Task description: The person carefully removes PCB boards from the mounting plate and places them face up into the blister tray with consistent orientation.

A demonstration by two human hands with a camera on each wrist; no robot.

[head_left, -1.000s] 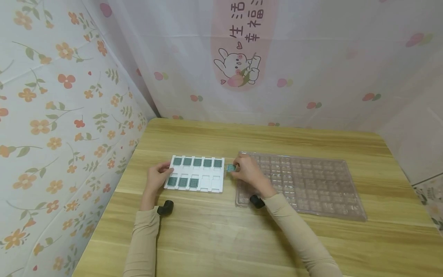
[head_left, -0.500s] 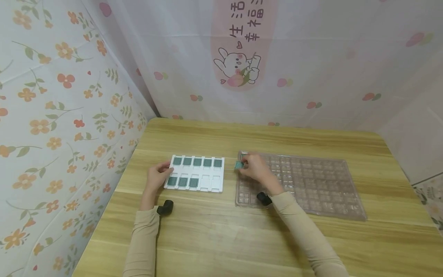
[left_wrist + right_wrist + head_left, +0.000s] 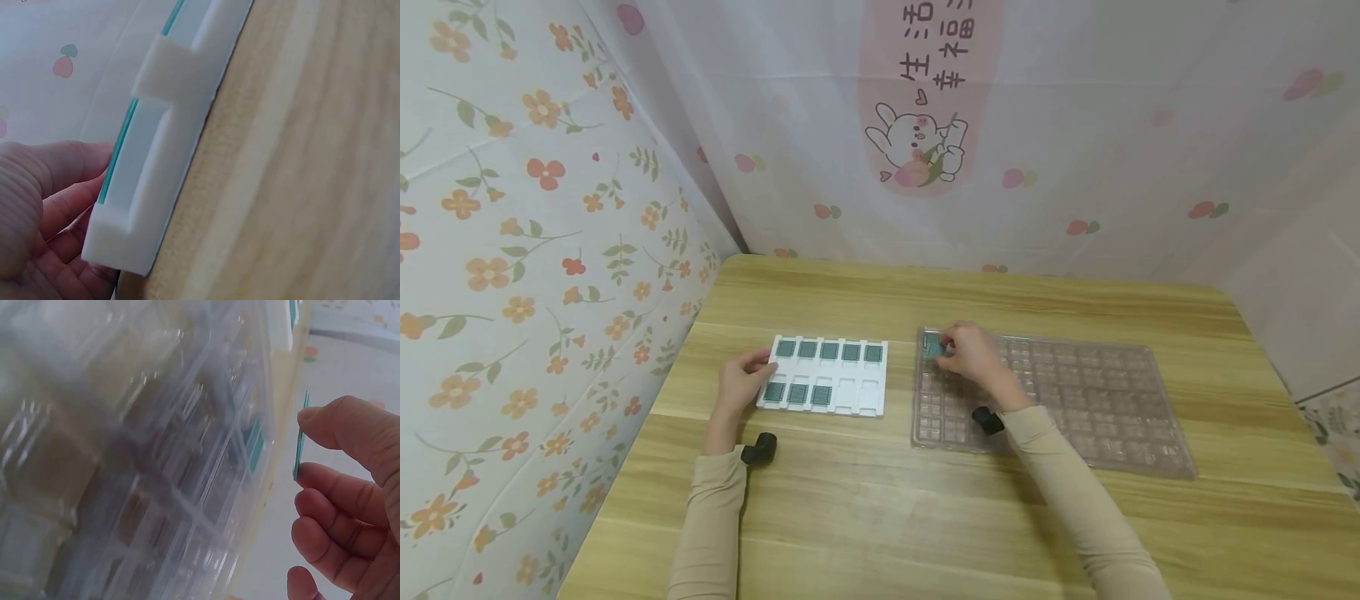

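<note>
My right hand (image 3: 973, 357) pinches a thin green circuit board (image 3: 301, 440) by its edges between thumb and index finger. In the head view that board overlaps the upper left corner of the clear plastic compartment tray (image 3: 1105, 408). Another green piece (image 3: 255, 444) shows inside that tray in the right wrist view. My left hand (image 3: 741, 385) holds the left edge of a white plastic tray (image 3: 801, 371), thumb on top. Several small green boards (image 3: 828, 350) fill its far row, and 3 more boards (image 3: 798, 393) lie at the left of its near row.
Both trays lie on a wood-grain table (image 3: 865, 517), with a narrow strip of tabletop between them. Printed curtains (image 3: 1060, 133) hang behind and to the left. Black wrist-camera mounts (image 3: 760, 450) sit at the cuffs of both sleeves.
My right hand has moved right with the green board, from beside the white tray to over the clear tray's upper left corner. My left hand has stayed put.
</note>
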